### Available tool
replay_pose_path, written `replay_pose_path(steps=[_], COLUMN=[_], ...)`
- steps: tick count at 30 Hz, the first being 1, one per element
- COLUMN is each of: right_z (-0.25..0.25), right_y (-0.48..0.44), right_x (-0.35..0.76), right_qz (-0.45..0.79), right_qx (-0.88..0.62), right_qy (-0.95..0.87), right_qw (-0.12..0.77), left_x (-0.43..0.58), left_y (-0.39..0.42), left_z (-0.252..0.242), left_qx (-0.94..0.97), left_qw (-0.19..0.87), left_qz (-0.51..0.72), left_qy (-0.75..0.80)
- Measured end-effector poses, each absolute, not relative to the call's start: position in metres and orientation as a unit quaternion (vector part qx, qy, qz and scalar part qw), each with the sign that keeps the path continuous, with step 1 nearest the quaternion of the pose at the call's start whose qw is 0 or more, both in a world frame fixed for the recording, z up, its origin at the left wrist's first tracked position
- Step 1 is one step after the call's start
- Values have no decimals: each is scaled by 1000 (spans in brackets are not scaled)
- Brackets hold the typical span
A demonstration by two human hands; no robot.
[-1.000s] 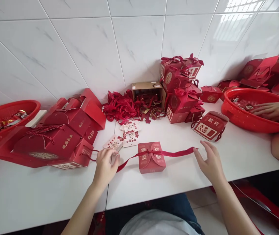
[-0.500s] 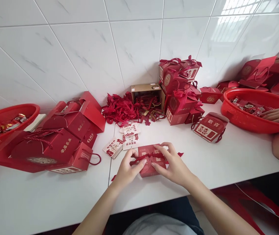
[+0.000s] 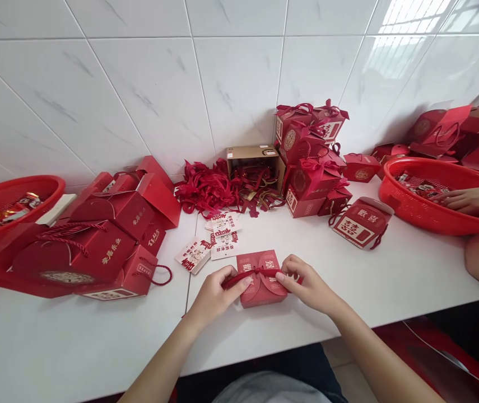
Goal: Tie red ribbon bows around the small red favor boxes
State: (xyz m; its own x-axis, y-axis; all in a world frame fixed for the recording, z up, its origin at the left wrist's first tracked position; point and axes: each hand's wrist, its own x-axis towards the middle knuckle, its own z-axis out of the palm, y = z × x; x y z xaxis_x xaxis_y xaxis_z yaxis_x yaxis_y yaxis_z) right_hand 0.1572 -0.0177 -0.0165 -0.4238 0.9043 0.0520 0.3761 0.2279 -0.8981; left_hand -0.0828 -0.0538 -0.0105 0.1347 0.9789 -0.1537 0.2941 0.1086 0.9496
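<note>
A red gift box [image 3: 263, 294] with curved top flaps lies on the white table in front of me. Across its top runs a dark red ribbon [image 3: 260, 272], crossed or knotted at the middle. My left hand [image 3: 218, 291] pinches the ribbon at the box's left side. On the right side my right hand [image 3: 306, 282] pinches the other part of it, thumb against the curled fingers. Just behind the box, several printed cards [image 3: 195, 254] lie in a loose pile.
Folded red boxes [image 3: 92, 252] and a red basket [image 3: 54, 193] stand left. A ribbon heap [image 3: 208, 187] and a cardboard box [image 3: 258, 152] are by the wall, beside stacked tied boxes [image 3: 306, 179]. At right, another person's hand [image 3: 470, 198] reaches into a red basket [image 3: 428, 215].
My right hand has moved off the box's top to its right side and now pinches the ribbon. The ribbon looks tauter across the box. My left hand stays at the left side.
</note>
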Motion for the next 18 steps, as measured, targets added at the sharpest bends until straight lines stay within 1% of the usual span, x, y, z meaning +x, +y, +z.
replay_pose_path(steps=[4, 7, 9, 11, 13, 14, 16, 18], right_z=[-17, -24, -27, -26, -22, -19, -14, -11], right_y=[-13, -10, -9, -9, -10, -11, -15, -19], right_x=[161, 163, 166, 172, 179, 183, 188, 186], right_qz=[536, 614, 638, 633, 592, 551, 436, 301], right_qx=[-398, -372, -364, -369, -375, -378, -389, -424], right_qy=[-667, -610, -600, -607, -638, -670, -745, -784], right_qw=[330, 334, 317, 308, 320, 324, 322, 338], left_x=[-79, -78, -81, -86, -94, -98, -106, -112], left_y=[-52, -53, -54, -54, -51, -49, -43, -40], left_z=[-5, -3, -5, -8, -13, -15, -16, -13], left_qx=[583, 598, 609, 614, 604, 597, 586, 587], left_qw=[474, 420, 371, 356, 388, 409, 435, 434], left_qz=[344, 336, 330, 328, 327, 326, 327, 338], left_qy=[563, 594, 618, 624, 615, 609, 600, 594])
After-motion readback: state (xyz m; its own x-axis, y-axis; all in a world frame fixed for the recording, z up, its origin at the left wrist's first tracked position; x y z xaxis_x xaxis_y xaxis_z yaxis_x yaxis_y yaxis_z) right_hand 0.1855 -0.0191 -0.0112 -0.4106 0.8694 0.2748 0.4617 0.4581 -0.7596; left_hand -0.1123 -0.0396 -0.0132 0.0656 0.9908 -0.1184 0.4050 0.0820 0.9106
